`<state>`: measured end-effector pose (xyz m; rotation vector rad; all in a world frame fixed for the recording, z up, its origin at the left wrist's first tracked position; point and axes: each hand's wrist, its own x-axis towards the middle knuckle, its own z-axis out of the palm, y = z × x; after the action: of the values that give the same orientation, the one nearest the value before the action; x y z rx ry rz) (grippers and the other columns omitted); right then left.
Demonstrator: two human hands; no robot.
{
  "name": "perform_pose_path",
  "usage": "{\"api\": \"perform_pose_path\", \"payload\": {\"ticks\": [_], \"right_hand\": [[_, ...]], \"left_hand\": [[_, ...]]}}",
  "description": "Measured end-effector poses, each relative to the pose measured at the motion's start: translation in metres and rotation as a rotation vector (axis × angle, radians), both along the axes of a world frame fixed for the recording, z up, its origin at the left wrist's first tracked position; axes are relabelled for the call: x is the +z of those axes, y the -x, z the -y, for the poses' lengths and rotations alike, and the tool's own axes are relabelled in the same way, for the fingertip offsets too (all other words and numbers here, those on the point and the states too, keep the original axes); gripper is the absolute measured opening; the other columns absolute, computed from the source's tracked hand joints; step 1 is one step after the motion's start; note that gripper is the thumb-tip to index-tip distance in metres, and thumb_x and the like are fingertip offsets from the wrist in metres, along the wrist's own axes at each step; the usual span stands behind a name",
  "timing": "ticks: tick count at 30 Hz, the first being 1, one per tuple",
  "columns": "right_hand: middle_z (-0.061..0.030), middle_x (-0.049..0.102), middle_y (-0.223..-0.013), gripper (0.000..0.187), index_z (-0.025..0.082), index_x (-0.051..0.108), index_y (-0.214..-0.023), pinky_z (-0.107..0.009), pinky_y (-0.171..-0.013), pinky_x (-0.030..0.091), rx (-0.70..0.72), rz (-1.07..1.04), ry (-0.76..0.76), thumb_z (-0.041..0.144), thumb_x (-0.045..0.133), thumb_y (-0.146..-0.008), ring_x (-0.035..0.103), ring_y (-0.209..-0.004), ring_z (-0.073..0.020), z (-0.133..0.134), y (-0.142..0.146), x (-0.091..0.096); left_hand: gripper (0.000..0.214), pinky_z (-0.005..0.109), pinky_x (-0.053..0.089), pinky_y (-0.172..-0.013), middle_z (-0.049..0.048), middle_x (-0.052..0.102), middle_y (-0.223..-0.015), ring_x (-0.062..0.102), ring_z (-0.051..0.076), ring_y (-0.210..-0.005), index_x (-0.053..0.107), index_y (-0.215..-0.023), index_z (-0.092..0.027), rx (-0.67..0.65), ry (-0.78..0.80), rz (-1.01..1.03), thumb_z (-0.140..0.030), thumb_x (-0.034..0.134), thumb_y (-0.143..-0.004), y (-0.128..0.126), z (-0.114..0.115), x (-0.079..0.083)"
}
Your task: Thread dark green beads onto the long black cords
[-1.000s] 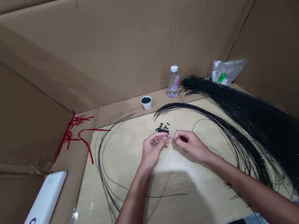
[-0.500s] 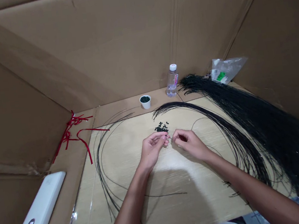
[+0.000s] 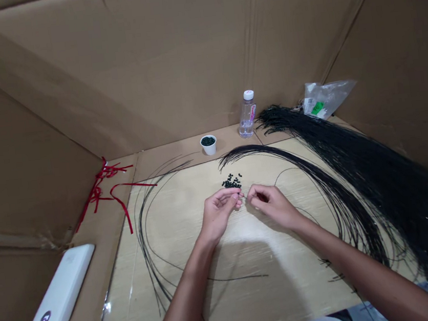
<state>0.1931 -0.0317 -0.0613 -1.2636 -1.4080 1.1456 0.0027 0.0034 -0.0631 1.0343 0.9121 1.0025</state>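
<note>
Just in front of a small pile of black bead-like pieces (image 3: 231, 181), my left hand (image 3: 220, 212) has thumb and forefinger pinched together. Whatever sits between those fingertips is too small to make out. My right hand (image 3: 271, 203) is closed in a pinch close beside it, on the end of a thin dark strand (image 3: 244, 196) that shows in the narrow gap between the hands. A curved strand (image 3: 283, 171) shows behind the right hand.
Loose dark strands (image 3: 141, 228) curve at left. A strand bundle (image 3: 295, 159) and a thicker one (image 3: 372, 163) lie right. Behind stand a white cup (image 3: 209, 149) of black pieces and a bottle (image 3: 247, 118). Red ribbons (image 3: 125, 212) and a white power bank (image 3: 64, 288) are left.
The hands stay almost in the same place, still pinched close together. Only a slight shift of the whole view shows.
</note>
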Motion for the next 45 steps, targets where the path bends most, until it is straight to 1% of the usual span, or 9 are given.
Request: {"api": "perform_pose_path", "payload": {"ticks": [5,11,19,25,35,45], "right_hand": [[0.0038,0.049,-0.067,0.013,0.021,0.063,-0.073,-0.030,-0.064,0.030,-0.007,0.018,0.003,0.025,0.059,-0.085,0.041,-0.066,-0.0155,0.0000,-0.0006,0.0013],[0.0038,0.049,-0.066,0.015,0.020,0.064,-0.072,-0.030,-0.063,0.030,-0.009,0.011,0.004,0.028,0.060,-0.085,0.041,-0.065,-0.0153,-0.0002,0.0003,0.0034],[0.0031,0.051,-0.068,0.014,0.020,0.064,-0.073,-0.030,-0.064,0.032,-0.013,0.017,-0.001,0.026,0.060,-0.086,0.043,-0.066,-0.0156,0.0000,-0.0010,0.0020],[0.0022,0.052,-0.068,0.016,0.020,0.063,-0.074,-0.030,-0.063,0.033,-0.001,0.010,-0.019,0.026,0.061,-0.088,0.043,-0.066,-0.0159,-0.0003,-0.0013,0.0022],[0.0028,0.053,-0.069,0.015,0.021,0.063,-0.074,-0.030,-0.065,0.032,0.025,-0.007,-0.035,0.026,0.062,-0.088,0.043,-0.067,-0.0156,0.0012,-0.0011,0.0059],[0.0025,0.054,-0.068,0.017,0.021,0.064,-0.074,-0.030,-0.064,0.031,0.027,0.009,-0.042,0.028,0.063,-0.089,0.043,-0.065,-0.0156,0.0015,-0.0007,0.0084]], "left_hand": [[0.041,0.029,0.059,-0.077,0.0112,0.083,-0.094,0.070,0.015,-0.073,0.086,-0.102,-0.015,0.005,0.001,-0.012,-0.045,0.096,-0.076,-0.0004,0.0004,0.0005],[0.041,0.030,0.060,-0.076,0.0111,0.083,-0.092,0.071,0.015,-0.073,0.086,-0.100,-0.015,0.004,-0.009,-0.028,-0.046,0.096,-0.075,-0.0006,0.0007,0.0002],[0.038,0.030,0.059,-0.076,0.0095,0.082,-0.089,0.071,0.016,-0.074,0.086,-0.099,-0.016,-0.015,-0.039,-0.060,-0.046,0.094,-0.078,-0.0002,0.0020,0.0004],[0.036,0.031,0.059,-0.079,0.0090,0.081,-0.088,0.072,0.018,-0.076,0.085,-0.101,-0.015,-0.036,-0.035,-0.063,-0.044,0.094,-0.080,-0.0001,0.0022,-0.0005],[0.038,0.031,0.059,-0.079,0.0092,0.082,-0.087,0.072,0.017,-0.076,0.086,-0.101,-0.016,-0.059,-0.027,-0.046,-0.046,0.094,-0.080,0.0010,0.0017,-0.0004],[0.038,0.030,0.059,-0.077,0.0082,0.081,-0.085,0.072,0.017,-0.074,0.085,-0.101,-0.016,-0.063,-0.018,-0.033,-0.044,0.096,-0.078,0.0003,0.0015,0.0014]]}}
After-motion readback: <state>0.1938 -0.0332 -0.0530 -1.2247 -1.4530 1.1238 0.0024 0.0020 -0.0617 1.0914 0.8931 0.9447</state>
